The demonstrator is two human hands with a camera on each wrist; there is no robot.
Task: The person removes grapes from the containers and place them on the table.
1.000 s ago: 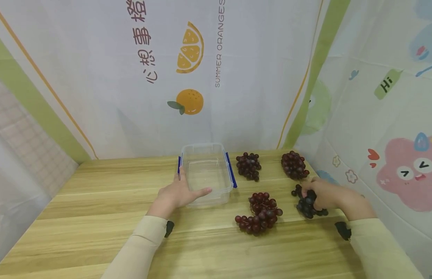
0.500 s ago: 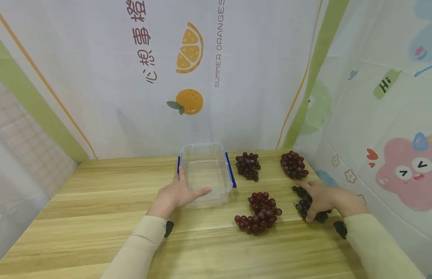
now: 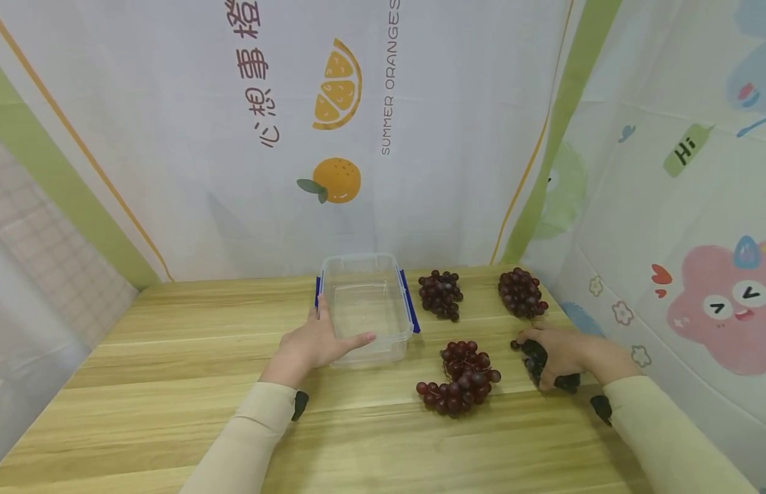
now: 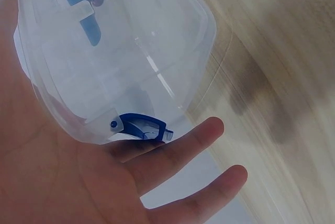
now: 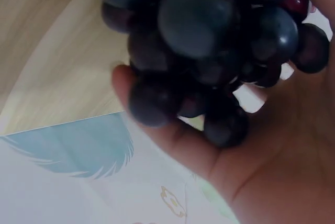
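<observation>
A clear plastic food container (image 3: 389,350) with blue side latches stands at the back middle of the wooden table, lidless. My left hand (image 3: 311,343) rests against its near left corner, thumb along the front and fingers down the left side. The left wrist view has those fingers stretched out straight beside a blue latch (image 4: 140,124) on the container (image 4: 175,30). At the right, my right hand (image 3: 567,353) holds a dark bunch of grapes (image 3: 534,358). Seen from the right wrist, fingers curl under the bunch (image 5: 196,22); part of it is hidden by the hand.
Three reddish bunches of grapes lie on the table (image 3: 191,384): one at the near middle (image 3: 460,391), another right of the container (image 3: 440,293), a third at the back right (image 3: 521,293). Printed cloth curtains (image 3: 457,137) hang close behind and at the right.
My right hand has lifted off the dark grapes, spread its fingers, and taken a wider grip round the bunch. The left hand and the container have stayed still.
</observation>
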